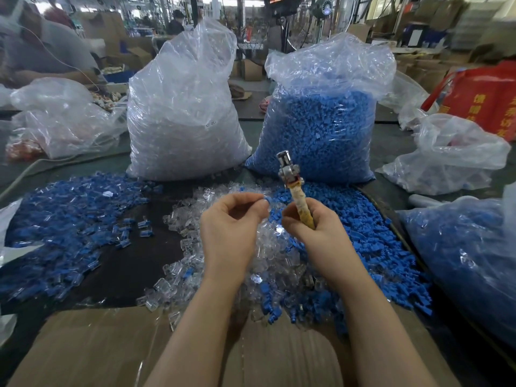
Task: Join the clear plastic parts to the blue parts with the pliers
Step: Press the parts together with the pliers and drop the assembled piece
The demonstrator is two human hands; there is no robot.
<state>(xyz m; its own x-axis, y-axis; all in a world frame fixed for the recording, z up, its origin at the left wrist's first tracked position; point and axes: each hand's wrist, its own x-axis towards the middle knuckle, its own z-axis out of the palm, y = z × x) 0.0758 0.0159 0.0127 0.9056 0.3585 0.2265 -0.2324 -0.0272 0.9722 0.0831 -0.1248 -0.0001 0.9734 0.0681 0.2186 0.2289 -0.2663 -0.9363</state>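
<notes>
My right hand (307, 222) grips the taped handles of the pliers (289, 174), whose metal jaws point up and away from me. My left hand (234, 219) pinches a small part (265, 201) at its fingertips, a clear piece with some blue showing, just left of the pliers' handle. Below both hands lies a heap of loose clear plastic parts (184, 263). A heap of loose blue parts (368, 247) spreads to the right. On the left sits a pile of joined blue-and-clear pieces (64, 219).
Two tall plastic bags stand behind the heaps, one of clear parts (184, 115) and one of blue parts (321, 129). Another bag of blue pieces (469, 258) is at the right. Flat cardboard (97, 350) covers the near edge. People sit at the far left.
</notes>
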